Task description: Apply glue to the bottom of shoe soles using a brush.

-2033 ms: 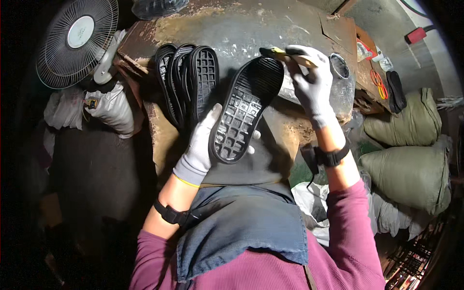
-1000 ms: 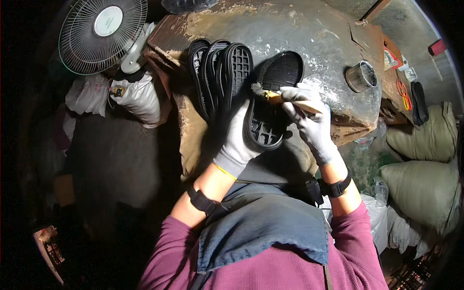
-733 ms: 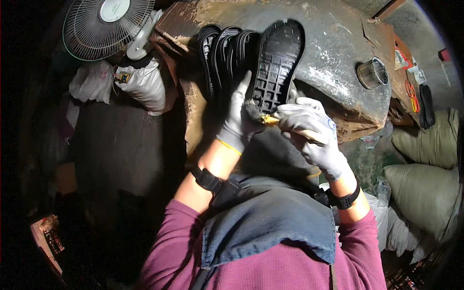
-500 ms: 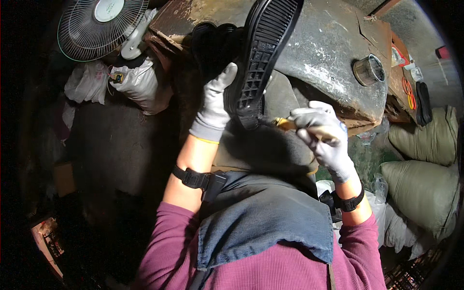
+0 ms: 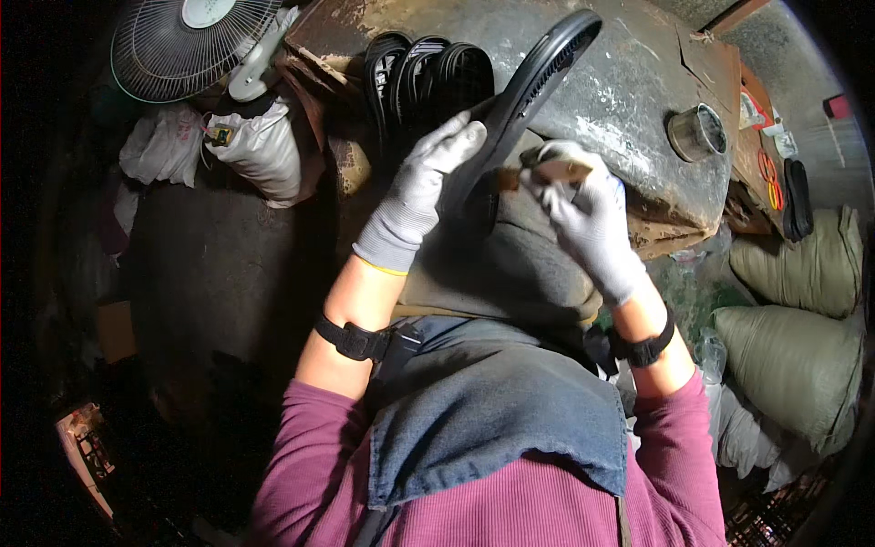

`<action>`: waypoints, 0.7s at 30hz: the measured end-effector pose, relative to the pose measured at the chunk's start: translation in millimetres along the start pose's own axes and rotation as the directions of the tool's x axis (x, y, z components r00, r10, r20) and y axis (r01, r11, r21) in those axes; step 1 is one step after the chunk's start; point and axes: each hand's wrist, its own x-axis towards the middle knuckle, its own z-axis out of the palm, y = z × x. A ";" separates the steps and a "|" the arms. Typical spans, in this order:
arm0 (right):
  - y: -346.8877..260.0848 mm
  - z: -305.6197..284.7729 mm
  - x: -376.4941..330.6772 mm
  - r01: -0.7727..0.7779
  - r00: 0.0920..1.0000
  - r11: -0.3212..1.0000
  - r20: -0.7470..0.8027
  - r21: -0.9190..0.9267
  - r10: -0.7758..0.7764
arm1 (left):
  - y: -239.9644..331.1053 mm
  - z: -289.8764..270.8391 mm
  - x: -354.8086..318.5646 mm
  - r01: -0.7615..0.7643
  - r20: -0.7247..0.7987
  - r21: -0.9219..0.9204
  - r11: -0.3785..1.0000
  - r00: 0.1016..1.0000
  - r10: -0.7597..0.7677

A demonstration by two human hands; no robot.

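- The small brush [image 5: 538, 173] is mostly hidden inside the gloved right hand [image 5: 588, 219]; its bristles are hard to make out.
- The gloved left hand [image 5: 421, 187] grips the black shoe sole [image 5: 538, 87], upper centre, edge-on.
- The brush tip meets the sole's lower end.

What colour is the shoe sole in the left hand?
Black; the shoe sole, held by the left hand, shows best in the head view.

A sole [image 5: 533, 87] is held over the bench [image 5: 629, 100], with stacked soles [image 5: 419, 77] to its left, a tin [image 5: 697, 134] to its right, and a fan [image 5: 187, 41] at far left.
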 end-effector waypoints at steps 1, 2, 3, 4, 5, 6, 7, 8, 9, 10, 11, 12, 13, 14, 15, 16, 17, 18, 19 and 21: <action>3.0 -2.8 3.8 -0.165 0.986 0.986 0.018 0.032 0.164 | -0.5 3.2 -4.0 -0.007 -0.004 0.055 0.998 1.000 0.007; 6.9 -4.8 8.8 -0.156 0.986 0.988 -0.050 0.019 0.157 | 1.8 3.9 -7.0 -0.020 -0.017 0.114 0.993 1.000 0.022; 15.7 -8.3 12.7 -0.160 0.979 0.979 -0.110 0.129 0.174 | 0.8 2.9 -8.8 -0.019 -0.020 0.107 0.994 1.000 0.022; 25.3 -12.1 17.7 -0.154 0.966 0.959 -0.168 0.238 0.197 | 1.3 0.2 -11.4 0.050 -0.021 0.127 0.991 0.999 -0.048; 31.4 -16.6 22.7 -0.215 0.947 0.940 -0.180 0.265 0.267 | 1.8 -3.1 -15.4 0.120 -0.030 0.149 0.982 0.993 -0.117; 37.1 -24.8 27.7 -0.275 0.921 0.918 -0.196 0.286 0.337 | 1.1 -2.1 -17.6 0.121 -0.031 0.143 0.982 0.993 -0.118; 44.4 -30.7 33.2 -0.307 0.916 0.933 -0.207 0.187 0.343 | 1.5 -0.4 -20.7 0.103 0.008 0.131 0.986 0.994 -0.105; 50.8 -34.1 38.0 -0.291 0.917 0.951 -0.251 0.106 0.309 | 2.1 0.8 -23.9 0.084 0.045 0.122 0.989 0.995 -0.090; 56.6 -37.0 40.2 -0.281 0.921 0.959 -0.272 0.040 0.281 | 4.0 -3.4 -30.7 0.126 0.062 0.132 0.983 0.989 -0.135; 61.5 -38.7 40.8 -0.268 0.924 0.963 -0.291 -0.026 0.249 | 1.6 -9.0 -40.8 0.119 0.058 0.132 0.984 0.990 -0.128; 63.6 -38.4 41.8 -0.296 0.909 0.955 -0.305 0.011 0.285 | -1.7 -16.7 -50.7 0.136 0.043 0.085 0.987 0.989 -0.140; 64.2 -36.4 43.7 -0.262 0.905 0.962 -0.326 0.083 0.274 | -2.3 -23.6 -59.8 0.152 0.029 0.037 0.988 0.988 -0.153; 62.8 -36.3 44.7 -0.266 0.894 0.943 -0.314 0.200 0.319 | 1.7 -30.1 -67.8 0.171 0.080 -0.012 0.985 0.982 -0.169; 55.5 -34.1 45.2 -0.272 0.884 0.908 -0.291 0.318 0.367 | 8.1 -32.2 -82.3 0.158 -0.020 -0.028 0.987 0.987 -0.158; 55.0 -34.8 45.5 -0.247 0.893 0.913 -0.289 0.324 0.344 | 6.5 -47.4 -98.6 0.180 -0.058 -0.222 0.958 0.979 -0.197; 49.0 -37.1 45.7 -0.237 0.897 0.914 -0.288 0.330 0.336 | 4.8 -68.1 -118.0 0.186 -0.087 -0.410 0.893 0.966 -0.242; 44.0 -40.7 44.5 -0.268 0.884 0.898 -0.283 0.349 0.373 | 8.0 -83.6 -138.0 0.129 -0.197 -0.450 0.884 0.951 -0.239; 40.5 -47.0 45.8 -0.298 0.868 0.882 -0.281 0.365 0.409 | 14.3 -96.5 -159.8 0.069 -0.299 -0.483 0.873 0.924 -0.239; 43.8 -54.1 46.3 -0.234 0.871 0.907 -0.340 0.350 0.355 | 19.7 -113.1 -180.2 0.034 -0.261 -0.440 0.897 0.951 -0.164; 53.4 -71.6 44.5 -0.208 0.848 0.925 -0.412 0.317 0.332 | 38.0 -145.5 -231.5 -0.160 -0.341 -0.261 0.952 0.938 0.064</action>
